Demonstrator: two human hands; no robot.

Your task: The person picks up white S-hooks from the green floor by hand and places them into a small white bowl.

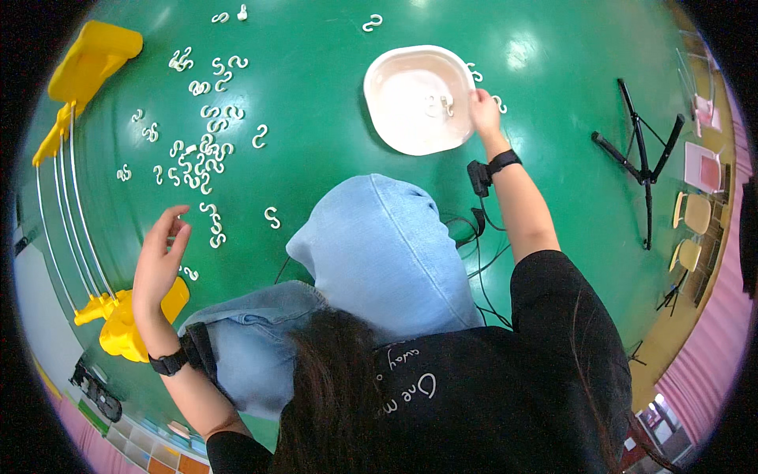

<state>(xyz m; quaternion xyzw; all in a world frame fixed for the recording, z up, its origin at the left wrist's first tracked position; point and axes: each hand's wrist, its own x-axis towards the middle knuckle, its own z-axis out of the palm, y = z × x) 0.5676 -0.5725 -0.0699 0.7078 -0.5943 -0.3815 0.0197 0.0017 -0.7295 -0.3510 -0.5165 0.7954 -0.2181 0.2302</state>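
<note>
A yellow rack [99,55] with silver rods lies along the far left of the green floor [316,87], its near end by your left forearm. Your left hand [162,257], a black strap [168,363] at its wrist, hovers with fingers loosely curled and thumb apart, gripping nothing that shows, just beside the nearest of the white S-shaped hooks [207,148]. The hooks lie strewn up the floor beyond it, some bunched and overlapping, others alone. Your knee, in pale blue jeans [379,245], rises at center. Ahead of it sits a white basin [399,79], with a few small pieces toward the right of its bottom, at least one of them a hook. Your right hand [484,110] grasps the basin's right rim, a black device [479,178] strapped to the wrist; more hooks lie just outside that rim. Farther right, well apart from the basin, a black tripod [646,170] spreads its legs before small chairs [695,213] and a pink curtain [714,332].
</note>
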